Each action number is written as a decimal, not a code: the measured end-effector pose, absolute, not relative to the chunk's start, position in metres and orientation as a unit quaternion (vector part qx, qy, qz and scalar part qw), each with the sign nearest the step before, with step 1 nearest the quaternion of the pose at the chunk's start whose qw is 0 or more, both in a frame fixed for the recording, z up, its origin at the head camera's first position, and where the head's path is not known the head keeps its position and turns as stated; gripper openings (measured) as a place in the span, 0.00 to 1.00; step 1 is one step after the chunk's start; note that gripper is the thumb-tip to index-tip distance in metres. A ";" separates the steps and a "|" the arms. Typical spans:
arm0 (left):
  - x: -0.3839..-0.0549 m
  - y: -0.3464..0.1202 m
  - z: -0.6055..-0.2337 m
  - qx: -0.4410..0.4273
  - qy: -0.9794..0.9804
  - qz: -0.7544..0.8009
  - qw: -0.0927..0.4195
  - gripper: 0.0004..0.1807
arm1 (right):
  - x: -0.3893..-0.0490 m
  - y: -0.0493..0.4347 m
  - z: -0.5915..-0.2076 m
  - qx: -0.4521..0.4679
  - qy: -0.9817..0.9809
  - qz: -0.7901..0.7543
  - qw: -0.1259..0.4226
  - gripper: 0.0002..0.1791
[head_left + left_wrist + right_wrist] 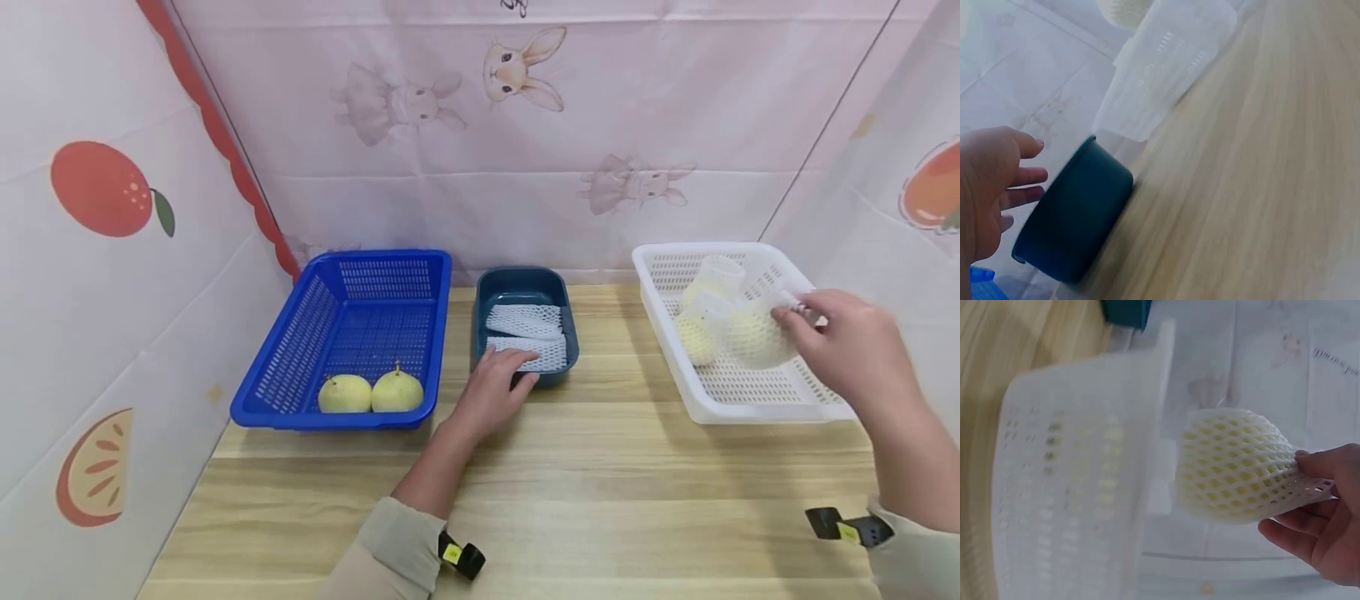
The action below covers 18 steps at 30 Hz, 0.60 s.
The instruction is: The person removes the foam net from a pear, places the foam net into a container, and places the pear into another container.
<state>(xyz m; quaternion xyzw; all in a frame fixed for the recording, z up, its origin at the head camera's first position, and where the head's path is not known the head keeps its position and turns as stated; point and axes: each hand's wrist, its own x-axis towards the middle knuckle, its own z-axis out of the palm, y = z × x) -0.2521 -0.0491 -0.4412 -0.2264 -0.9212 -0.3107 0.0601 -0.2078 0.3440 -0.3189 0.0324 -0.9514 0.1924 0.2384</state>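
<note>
My right hand [855, 342] pinches the gathered end of a white foam net sleeve with a pale yellow-green pear [1235, 465] inside. This netted pear hangs over the white basket [701, 400], where more netted pears [696, 337] lie. Fingers loosely bent, my left hand [491, 392] reaches over the near edge of a dark green bin [1079, 212]. Flat white foam net sleeves [525, 321] lie in that bin under the fingertips; whether they touch cannot be told. In the left wrist view, the hand's fingers are spread beside the bin's rim, holding nothing visible.
A blue basket [435, 333] stands on the left, with two bare pears [397, 392] at its near end. All three containers sit on a wooden table [600, 483]. Printed cloth walls [480, 217] rise behind and at both sides.
</note>
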 end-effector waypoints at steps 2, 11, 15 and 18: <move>-0.248 -0.049 -0.438 -0.231 -0.912 -0.333 0.060 0.19 | -0.203 0.332 -0.315 0.066 -0.946 0.200 0.248 0.14; -0.229 -0.045 -0.417 -0.255 -0.880 -0.397 0.052 0.21 | -0.189 0.279 -0.320 0.209 -0.911 0.258 0.243 0.09; -0.223 -0.044 -0.412 -0.287 -0.863 -0.413 0.042 0.22 | -0.188 0.258 -0.332 0.257 -0.903 0.263 0.224 0.09; -0.219 -0.044 -0.411 -0.295 -0.859 -0.417 0.031 0.23 | -0.190 0.241 -0.344 0.275 -0.905 0.256 0.199 0.08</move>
